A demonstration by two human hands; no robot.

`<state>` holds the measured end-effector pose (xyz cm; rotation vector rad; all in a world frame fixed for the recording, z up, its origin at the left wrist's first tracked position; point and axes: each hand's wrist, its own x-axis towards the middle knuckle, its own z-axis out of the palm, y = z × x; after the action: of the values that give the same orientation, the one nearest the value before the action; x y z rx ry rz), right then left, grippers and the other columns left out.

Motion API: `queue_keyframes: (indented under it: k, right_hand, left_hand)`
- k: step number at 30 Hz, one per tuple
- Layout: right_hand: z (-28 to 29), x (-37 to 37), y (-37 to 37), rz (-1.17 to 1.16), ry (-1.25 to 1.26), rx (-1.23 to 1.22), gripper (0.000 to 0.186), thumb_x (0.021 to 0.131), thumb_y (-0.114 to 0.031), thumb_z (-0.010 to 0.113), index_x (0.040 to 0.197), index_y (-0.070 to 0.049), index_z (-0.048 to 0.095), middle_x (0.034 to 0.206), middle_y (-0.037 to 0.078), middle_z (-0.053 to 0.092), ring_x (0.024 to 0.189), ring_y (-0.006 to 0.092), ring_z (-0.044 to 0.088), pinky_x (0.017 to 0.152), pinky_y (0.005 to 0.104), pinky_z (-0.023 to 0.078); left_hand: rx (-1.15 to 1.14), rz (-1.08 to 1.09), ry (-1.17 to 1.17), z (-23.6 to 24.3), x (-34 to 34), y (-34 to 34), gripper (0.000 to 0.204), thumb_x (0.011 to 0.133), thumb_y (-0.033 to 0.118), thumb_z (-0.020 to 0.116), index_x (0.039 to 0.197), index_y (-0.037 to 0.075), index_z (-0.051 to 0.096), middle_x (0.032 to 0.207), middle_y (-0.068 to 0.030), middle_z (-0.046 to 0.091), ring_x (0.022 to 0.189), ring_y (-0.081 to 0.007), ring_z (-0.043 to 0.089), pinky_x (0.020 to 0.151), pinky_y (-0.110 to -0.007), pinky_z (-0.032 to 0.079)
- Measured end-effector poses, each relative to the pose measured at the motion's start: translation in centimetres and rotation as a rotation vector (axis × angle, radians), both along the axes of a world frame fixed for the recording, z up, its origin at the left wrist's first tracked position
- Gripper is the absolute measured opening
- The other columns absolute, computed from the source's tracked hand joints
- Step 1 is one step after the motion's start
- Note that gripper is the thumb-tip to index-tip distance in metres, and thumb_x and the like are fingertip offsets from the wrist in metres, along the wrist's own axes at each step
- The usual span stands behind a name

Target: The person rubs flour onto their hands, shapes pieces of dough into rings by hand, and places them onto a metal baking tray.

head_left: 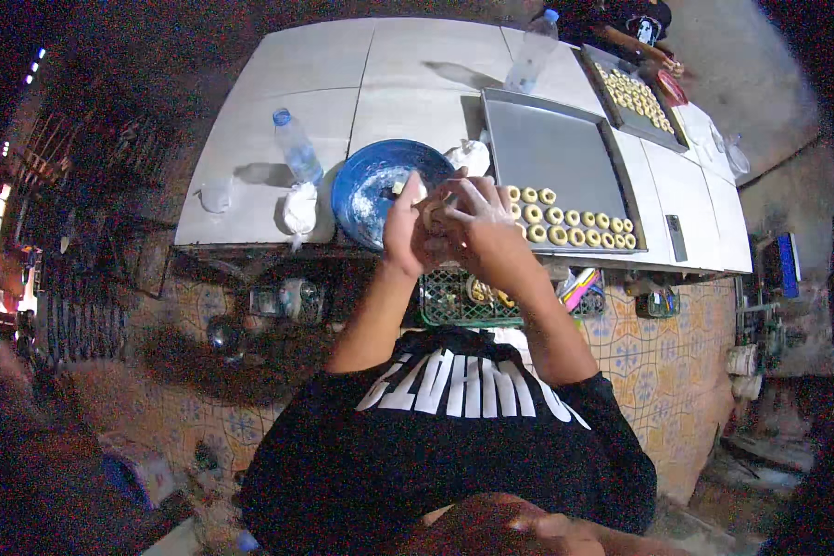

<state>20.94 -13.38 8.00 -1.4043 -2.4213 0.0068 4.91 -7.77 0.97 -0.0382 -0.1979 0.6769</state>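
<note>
My left hand (pixel 406 233) and my right hand (pixel 487 225) are close together over the near right side of a blue bowl (pixel 345 190). Both have curled fingers around something small between them that I cannot make out; the right fingers hide most of it. White flour (pixel 369 206) coats the bowl's inside, and a pale lump (pixel 399 187) shows beside my left thumb. Just right of my right hand is a metal tray (pixel 556 139), with several rows of pale dough rings (pixel 576 236) along its near edge.
A water bottle (pixel 296 145) and a white bag (pixel 299 211) stand left of the bowl, with a white cup (pixel 216 195) farther left. Another bottle (pixel 534 54) stands behind the tray. At the far right, a co-worker (pixel 625 28) is beside a second ring-filled tray (pixel 628 97). A phone (pixel 676 238) lies near the edge.
</note>
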Motion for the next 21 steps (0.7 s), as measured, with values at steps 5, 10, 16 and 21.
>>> queue_keyframes:
  k: [5, 10, 16, 21]
  right_hand:
    - [-0.3, -0.3, -0.1, 0.021, 0.09, -0.015, 0.046, 0.078, -0.023, 0.077, 0.124, -0.017, 0.071, 0.15, 0.019, 0.052, 0.14, 0.0415, 0.045, 0.116, 0.057, 0.037]
    - [-1.1, -0.2, 0.0, 0.009, 0.118, -0.005, 0.046, 0.079, -0.02, 0.076, 0.125, -0.016, 0.071, 0.144, 0.019, 0.055, 0.141, 0.0435, 0.045, 0.116, 0.0577, 0.036]
    - [-2.0, -0.3, 0.4, 0.002, 0.131, 0.007, 0.042, 0.082, -0.019, 0.074, 0.124, -0.016, 0.072, 0.147, 0.018, 0.054, 0.145, 0.0452, 0.041, 0.116, 0.0581, 0.036]
    - [-2.5, -0.7, 0.2, -0.019, 0.099, 0.019, 0.037, 0.084, -0.019, 0.073, 0.121, -0.017, 0.073, 0.149, 0.017, 0.052, 0.149, 0.0464, 0.036, 0.117, 0.0588, 0.036]
  left_hand:
    - [0.141, 0.033, -0.012, -0.5, -0.4, 0.0, 0.075, 0.109, 0.063, 0.03, 0.151, 0.005, 0.053, 0.137, -0.0168, 0.068, 0.114, -0.0339, 0.071, 0.099, -0.05, 0.058]
    - [0.099, 0.174, 0.296, -0.2, -0.7, -0.1, 0.073, 0.109, 0.064, 0.032, 0.149, 0.007, 0.053, 0.134, -0.0148, 0.07, 0.108, -0.0299, 0.073, 0.093, -0.047, 0.06]
    - [0.048, 0.147, 0.232, 0.0, -0.3, -0.1, 0.075, 0.108, 0.066, 0.033, 0.15, 0.007, 0.052, 0.141, -0.0187, 0.065, 0.117, -0.0334, 0.07, 0.099, -0.049, 0.058]
    - [0.108, 0.057, -0.077, -0.8, -0.6, 0.7, 0.073, 0.109, 0.064, 0.034, 0.15, 0.005, 0.049, 0.142, -0.0238, 0.063, 0.124, -0.0354, 0.067, 0.105, -0.052, 0.055]
